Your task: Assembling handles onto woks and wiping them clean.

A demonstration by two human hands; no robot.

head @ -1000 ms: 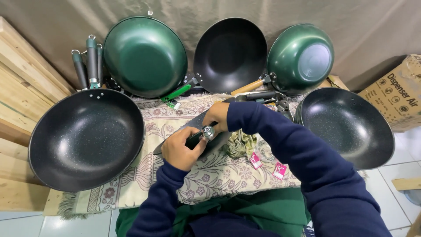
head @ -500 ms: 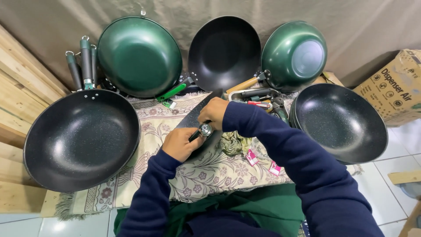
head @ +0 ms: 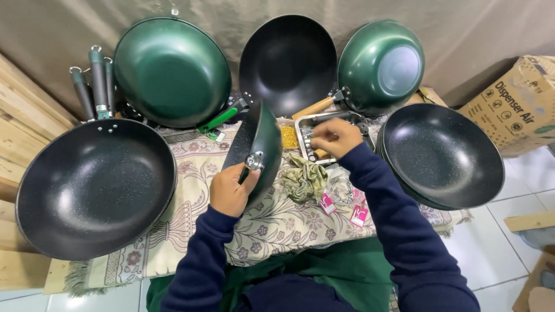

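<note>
Patterned cloth (head: pixel 191 173) on the floor, ringed by woks, big black wok (head: pixel 95 188) at left. Left hand (head: pixel 231 190) clamped round the green pan (head: pixel 263 144) just below its metal bracket (head: pixel 254 160), pan stood on edge mid-cloth. Right hand (head: pixel 335 137) over the metal tray (head: pixel 306 124), fingertips drawn together; holding anything or not, cannot tell. Picking from the tray, by the look; calls for a steady pan and a fine pinch. Half a second back: right hand at the pan beside the left, now moved off to the tray, pan tipped more upright
</note>
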